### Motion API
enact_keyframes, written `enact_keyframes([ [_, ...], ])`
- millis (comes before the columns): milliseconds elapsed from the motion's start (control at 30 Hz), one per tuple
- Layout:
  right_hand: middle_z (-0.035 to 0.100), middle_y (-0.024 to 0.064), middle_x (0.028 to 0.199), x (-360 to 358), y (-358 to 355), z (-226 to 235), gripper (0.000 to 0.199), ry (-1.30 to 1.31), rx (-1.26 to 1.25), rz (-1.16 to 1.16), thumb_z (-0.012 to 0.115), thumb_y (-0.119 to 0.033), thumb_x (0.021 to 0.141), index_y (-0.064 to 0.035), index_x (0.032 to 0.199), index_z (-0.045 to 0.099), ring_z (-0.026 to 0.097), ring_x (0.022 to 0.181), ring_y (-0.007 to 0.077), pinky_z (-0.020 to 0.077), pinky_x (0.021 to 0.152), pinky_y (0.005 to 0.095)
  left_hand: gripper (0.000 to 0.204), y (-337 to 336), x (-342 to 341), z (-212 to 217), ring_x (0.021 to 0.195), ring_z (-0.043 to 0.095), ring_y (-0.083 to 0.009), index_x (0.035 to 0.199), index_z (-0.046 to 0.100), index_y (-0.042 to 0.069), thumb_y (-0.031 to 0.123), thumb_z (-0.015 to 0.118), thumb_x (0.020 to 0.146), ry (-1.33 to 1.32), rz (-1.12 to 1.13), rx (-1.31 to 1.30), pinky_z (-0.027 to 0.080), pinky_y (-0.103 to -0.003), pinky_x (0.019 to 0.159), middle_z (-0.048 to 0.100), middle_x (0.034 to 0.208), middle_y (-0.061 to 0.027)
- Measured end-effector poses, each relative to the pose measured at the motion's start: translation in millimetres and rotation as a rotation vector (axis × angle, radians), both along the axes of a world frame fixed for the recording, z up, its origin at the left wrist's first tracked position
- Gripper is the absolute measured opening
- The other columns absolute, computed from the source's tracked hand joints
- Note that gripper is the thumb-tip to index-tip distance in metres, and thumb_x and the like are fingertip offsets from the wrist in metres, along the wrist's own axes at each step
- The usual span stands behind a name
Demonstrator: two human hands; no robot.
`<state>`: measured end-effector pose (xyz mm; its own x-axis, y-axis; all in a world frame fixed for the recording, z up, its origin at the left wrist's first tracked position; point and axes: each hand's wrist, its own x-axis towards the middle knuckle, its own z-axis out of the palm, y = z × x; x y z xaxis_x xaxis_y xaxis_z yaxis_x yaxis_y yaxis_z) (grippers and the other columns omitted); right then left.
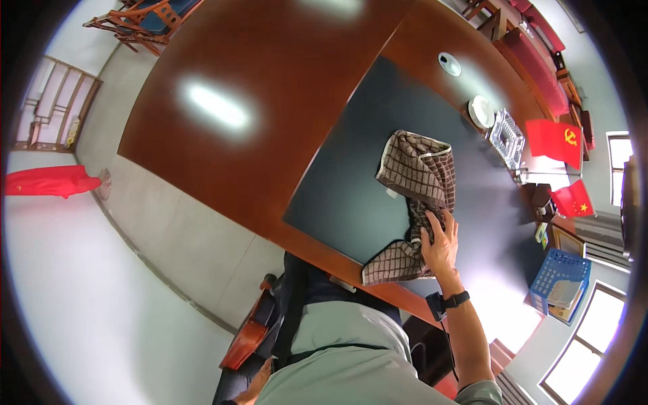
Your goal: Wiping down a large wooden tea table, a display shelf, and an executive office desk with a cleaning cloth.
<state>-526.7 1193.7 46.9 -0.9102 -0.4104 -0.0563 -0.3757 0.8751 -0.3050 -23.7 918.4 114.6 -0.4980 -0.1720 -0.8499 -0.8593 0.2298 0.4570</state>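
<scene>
A brown checked towel (415,165) with pale edges lies crumpled on the dark desk mat (344,182). Its middle is bunched narrow, and one end reaches the near table edge. On the right side of that bunched part rests my right hand (440,246), fingers apart and fingertips touching the cloth. Around my right wrist is a black band with a small dark box (436,306) and a cable. Down at the lower edge, my left hand (258,383) is beside my hip, near the chair. My clothing hides its fingers.
The brown wooden table (223,155) extends far left. Along its right side are a white dish (481,111), a clear glass tray (506,138), small red flags (555,143) and a blue basket (560,273) with papers. A wooden chair (246,341) stands behind me at left.
</scene>
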Motion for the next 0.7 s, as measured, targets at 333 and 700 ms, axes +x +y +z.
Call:
enact_keyframes([
  [333, 0.047, 0.0206, 0.135, 80.8, 117.5, 7.0, 0.048, -0.036, -0.026, 0.035, 0.071, -0.010, 0.078, -0.0136, 0.124, 0.061, 0.049, 0.117, 0.0419, 0.0440, 0.099, 0.0506, 0.021, 89.6, 11.2, 4.0, 0.083, 0.066, -0.0302, 0.102, 0.066, 0.001, 0.014, 0.061, 0.086, 0.025, 0.010, -0.074, 0.051, -0.039, 0.071, 0.069, 0.093, -0.0140],
  [700, 0.053, 0.0222, 0.112, 125.3, 31.4, -5.4, 0.042, -0.027, -0.215, 0.387, 0.076, -0.014, 0.072, -0.0079, 0.114, 0.067, 0.057, 0.098, 0.0390, 0.0539, 0.079, 0.0466, 0.021, 98.0, 41.1, -0.9, 0.082, 0.064, -0.0236, 0.103, 0.066, -0.001, 0.010, 0.061, 0.087, 0.022, 0.037, -0.059, 0.050, -0.035, 0.073, 0.070, 0.094, -0.0090],
])
